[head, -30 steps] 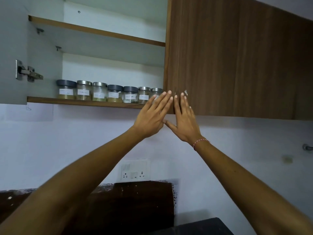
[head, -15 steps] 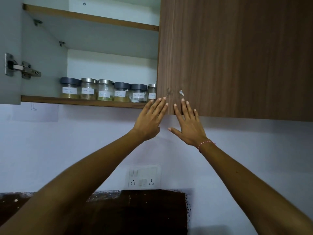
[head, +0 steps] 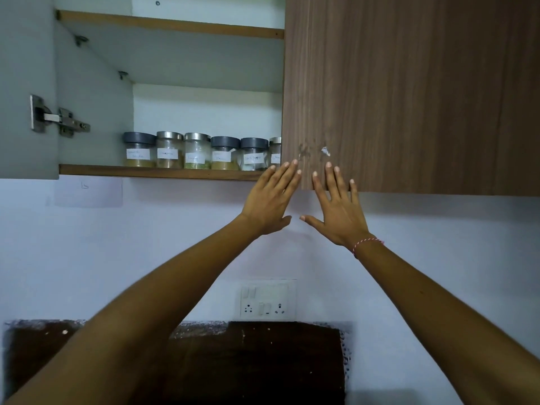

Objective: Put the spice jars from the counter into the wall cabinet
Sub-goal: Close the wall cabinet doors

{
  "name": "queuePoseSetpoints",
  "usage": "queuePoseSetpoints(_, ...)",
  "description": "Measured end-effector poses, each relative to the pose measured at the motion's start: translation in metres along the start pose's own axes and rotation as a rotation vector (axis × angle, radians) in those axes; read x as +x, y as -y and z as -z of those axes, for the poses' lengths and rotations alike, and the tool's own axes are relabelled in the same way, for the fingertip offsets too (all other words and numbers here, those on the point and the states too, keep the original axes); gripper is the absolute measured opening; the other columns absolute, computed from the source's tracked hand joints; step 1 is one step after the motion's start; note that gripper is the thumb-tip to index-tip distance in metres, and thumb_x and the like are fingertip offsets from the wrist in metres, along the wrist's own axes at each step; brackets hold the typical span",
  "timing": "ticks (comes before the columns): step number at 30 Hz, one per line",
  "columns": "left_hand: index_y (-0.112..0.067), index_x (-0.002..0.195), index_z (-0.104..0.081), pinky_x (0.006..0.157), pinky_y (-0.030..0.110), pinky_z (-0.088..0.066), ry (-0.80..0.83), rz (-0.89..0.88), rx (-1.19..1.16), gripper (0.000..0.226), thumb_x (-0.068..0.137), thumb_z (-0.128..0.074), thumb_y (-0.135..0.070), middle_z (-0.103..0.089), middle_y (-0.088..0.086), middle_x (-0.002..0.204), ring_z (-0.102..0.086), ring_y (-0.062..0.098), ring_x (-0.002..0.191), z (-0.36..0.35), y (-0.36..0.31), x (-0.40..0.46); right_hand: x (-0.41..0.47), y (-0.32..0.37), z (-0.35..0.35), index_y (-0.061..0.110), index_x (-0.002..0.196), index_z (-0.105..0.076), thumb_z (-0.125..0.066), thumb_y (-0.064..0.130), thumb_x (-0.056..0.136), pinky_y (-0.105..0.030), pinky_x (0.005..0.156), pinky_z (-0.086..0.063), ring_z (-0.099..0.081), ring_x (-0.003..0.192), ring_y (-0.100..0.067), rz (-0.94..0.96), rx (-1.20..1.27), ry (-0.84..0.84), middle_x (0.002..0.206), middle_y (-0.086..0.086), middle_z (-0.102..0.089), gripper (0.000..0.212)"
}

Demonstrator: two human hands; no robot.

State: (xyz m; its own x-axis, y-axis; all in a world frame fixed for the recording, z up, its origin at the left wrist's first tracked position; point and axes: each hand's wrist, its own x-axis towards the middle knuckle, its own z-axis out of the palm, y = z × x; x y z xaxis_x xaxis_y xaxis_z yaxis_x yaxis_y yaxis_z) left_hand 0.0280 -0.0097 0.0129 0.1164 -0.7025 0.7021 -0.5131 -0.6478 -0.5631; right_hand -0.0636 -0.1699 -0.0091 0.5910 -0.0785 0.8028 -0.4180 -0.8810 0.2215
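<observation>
Six labelled glass spice jars [head: 201, 152], lids grey or steel, perhaps.

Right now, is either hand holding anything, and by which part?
Nothing is held. The left hand and right hand are open and flat, fingertips at the cabinet door's lower edge.

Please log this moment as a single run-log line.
stage: closing cabinet | left hand: open, flat by wood-grain cabinet door edge | right hand: open, fingers on door | labelled glass spice jars: rowed on lower shelf

White wall [head: 117, 258], switch socket panel [head: 267, 301], dark backsplash [head: 248, 361]
</observation>
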Motion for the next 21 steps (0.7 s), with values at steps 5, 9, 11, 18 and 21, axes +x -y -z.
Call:
queuePoseSetpoints(5, -0.006, 0.148, 0.006, 0.118, 0.039, 0.005, -0.061, 0.056, 0.023, 0.081, 0.094, -0.034, -0.050, 0.003, 0.014, 0.158, 0.003, 0.027, 0.147, 0.016, 0.030, -0.036, 0.002, 0.032, 0.015, 0.018, 0.145, 0.012, -0.036, 0.063, 0.087, -0.049, 0.116, -0.005, 0.003, 0.146, -0.029, 0.050, 0.021, -0.134, 0.157, -0.013, 0.005, 0.088)
queuePoseSetpoints(9, -0.006, 0.148, 0.003, 0.118, 0.040, 0.000, -0.044, 0.077, 0.135, 0.077, 0.095, -0.029, -0.050, -0.001, 0.014, 0.158, -0.002, 0.028, 0.147, 0.036, 0.069, -0.082, 0.015, 0.094, 0.030, 0.018, 0.146, 0.008, -0.037, 0.060, 0.088, -0.048, 0.116, -0.005, 0.001, 0.146, -0.030, 0.096, 0.140, -0.196, 0.157, -0.014, 0.002, 0.085)
queuePoseSetpoints(11, -0.006, 0.148, 0.002, 0.118, 0.040, -0.001, -0.012, 0.094, 0.179, 0.075, 0.095, -0.027, -0.050, -0.002, 0.014, 0.158, -0.003, 0.028, 0.147, 0.051, 0.094, -0.109, 0.022, 0.135, 0.040, 0.019, 0.145, 0.008, -0.038, 0.059, 0.089, -0.047, 0.116, -0.003, 0.001, 0.146, -0.029, 0.151, 0.214, -0.234, 0.157, -0.015, 0.000, 0.083)
queuePoseSetpoints(18, -0.007, 0.149, -0.003, 0.118, 0.039, -0.002, 0.053, 0.265, 0.361, 0.072, 0.096, -0.027, -0.050, -0.008, 0.014, 0.158, -0.007, 0.028, 0.146, 0.125, 0.200, -0.219, 0.035, 0.291, 0.111, 0.017, 0.147, 0.005, -0.034, 0.060, 0.090, -0.048, 0.117, -0.004, 0.001, 0.146, -0.027, 0.311, 0.447, -0.339, 0.157, -0.015, -0.001, 0.081)
queuePoseSetpoints(21, -0.008, 0.149, -0.004, 0.117, 0.038, 0.001, 0.055, 0.362, 0.440, 0.070, 0.096, -0.035, -0.043, -0.006, 0.014, 0.158, -0.006, 0.028, 0.146, 0.168, 0.236, -0.262, 0.035, 0.356, 0.160, 0.016, 0.149, -0.001, -0.030, 0.060, 0.090, -0.046, 0.117, -0.004, -0.002, 0.146, -0.027, 0.377, 0.573, -0.401, 0.157, -0.014, -0.003, 0.078)
